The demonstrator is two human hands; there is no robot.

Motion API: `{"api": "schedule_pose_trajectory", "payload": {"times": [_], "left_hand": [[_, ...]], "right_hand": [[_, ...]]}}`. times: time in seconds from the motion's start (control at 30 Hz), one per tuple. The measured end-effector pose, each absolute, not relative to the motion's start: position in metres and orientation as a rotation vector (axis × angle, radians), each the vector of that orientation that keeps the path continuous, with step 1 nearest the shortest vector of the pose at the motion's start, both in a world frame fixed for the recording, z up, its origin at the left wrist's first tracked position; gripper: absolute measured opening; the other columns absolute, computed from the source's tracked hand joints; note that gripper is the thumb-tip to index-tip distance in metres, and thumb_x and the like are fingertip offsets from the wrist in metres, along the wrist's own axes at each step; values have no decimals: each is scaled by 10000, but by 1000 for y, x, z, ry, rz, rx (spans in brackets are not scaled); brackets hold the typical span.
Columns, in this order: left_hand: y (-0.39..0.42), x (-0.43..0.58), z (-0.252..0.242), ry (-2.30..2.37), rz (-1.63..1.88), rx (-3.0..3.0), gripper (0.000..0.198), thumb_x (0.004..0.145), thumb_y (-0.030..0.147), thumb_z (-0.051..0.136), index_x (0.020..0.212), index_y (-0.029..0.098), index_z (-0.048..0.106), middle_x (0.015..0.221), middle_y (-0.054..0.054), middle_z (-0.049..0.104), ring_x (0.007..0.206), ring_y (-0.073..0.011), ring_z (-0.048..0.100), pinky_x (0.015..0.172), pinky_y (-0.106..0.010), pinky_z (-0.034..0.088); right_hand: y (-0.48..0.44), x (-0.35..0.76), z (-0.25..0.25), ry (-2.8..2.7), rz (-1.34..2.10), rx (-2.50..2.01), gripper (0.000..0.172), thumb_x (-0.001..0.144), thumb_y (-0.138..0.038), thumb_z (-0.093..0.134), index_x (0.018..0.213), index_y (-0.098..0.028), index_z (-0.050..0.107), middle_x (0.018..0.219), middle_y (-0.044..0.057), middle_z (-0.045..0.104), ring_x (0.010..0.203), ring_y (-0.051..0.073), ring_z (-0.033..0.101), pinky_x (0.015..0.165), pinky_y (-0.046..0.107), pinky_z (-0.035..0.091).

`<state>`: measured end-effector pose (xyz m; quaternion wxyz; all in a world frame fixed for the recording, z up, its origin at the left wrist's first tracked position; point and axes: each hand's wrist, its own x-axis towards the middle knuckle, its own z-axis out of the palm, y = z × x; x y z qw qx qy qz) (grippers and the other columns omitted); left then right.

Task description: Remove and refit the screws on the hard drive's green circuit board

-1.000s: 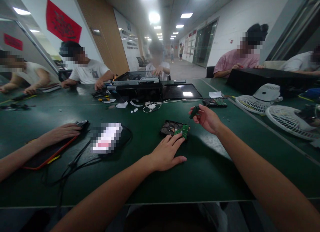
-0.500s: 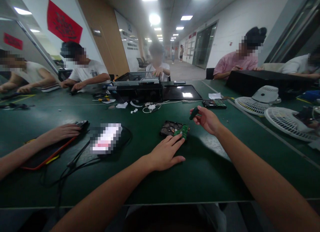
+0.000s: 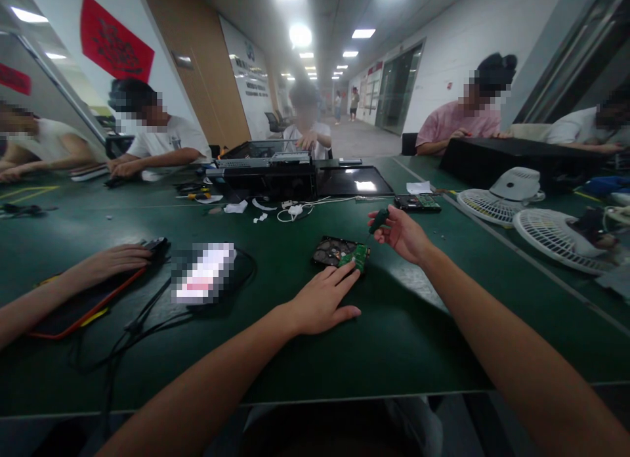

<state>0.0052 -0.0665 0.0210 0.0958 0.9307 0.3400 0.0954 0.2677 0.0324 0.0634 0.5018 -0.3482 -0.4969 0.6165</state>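
A hard drive lies on the green table in front of me, with its green circuit board facing up at the right end. My left hand rests on the near edge of the drive, fingers stretched out over the board and thumb spread on the table side. Between the fingertips of my right hand is a screwdriver with a dark green handle. Its thin shaft points down and left toward the board's far right corner; whether the tip touches is too small to tell.
A phone and black cables lie left, beside another person's hand on a mouse. Behind the drive stand an open computer case, a flat black panel and a second drive. White fan grilles lie right.
The screwdriver in my right hand has tilted, so its shaft now shows over the drive's far right corner. My left hand stays on the drive. The whole view has shifted slightly.
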Motion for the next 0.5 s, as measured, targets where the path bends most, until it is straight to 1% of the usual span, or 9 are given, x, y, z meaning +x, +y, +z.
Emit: {"api": "schedule_pose_trajectory", "payload": {"times": [0.1,0.23,0.3,0.43,0.5], "left_hand": [[-66,5,21,1002,289,2767,767,1044,609,489,1664,213,271,1745,-116,234,1533,-343,346,1228,-479,340],[-66,4,21,996,288,2766,778,1048,612,478,1668,192,267,1744,-124,235,1531,-347,343,1216,-467,355],[-65,5,20,991,283,2769,783,1048,619,473,1669,189,265,1746,-126,225,1530,-348,342,1224,-468,341],[-64,5,19,988,261,2774,794,1049,636,455,1674,189,253,1753,-121,202,1531,-357,338,1236,-471,316],[-64,5,18,986,256,2775,799,1051,640,445,1676,184,249,1753,-123,201,1527,-358,342,1234,-467,318]], "right_hand": [[32,268,63,-1211,1477,-846,353,988,-517,599,1022,-195,740,1013,88,721,677,147,628,567,277,496],[32,269,63,-1238,1469,-850,328,974,-499,640,1005,-190,747,1034,95,730,675,144,620,544,271,478],[32,269,63,-1234,1463,-862,330,967,-500,651,1002,-187,749,1048,100,738,665,140,614,519,263,457],[32,270,62,-1248,1446,-862,325,957,-494,674,997,-179,747,1163,118,745,668,131,620,490,249,426],[32,271,62,-1266,1446,-843,320,960,-487,674,1009,-179,746,1185,121,747,668,129,623,491,245,423]]}}
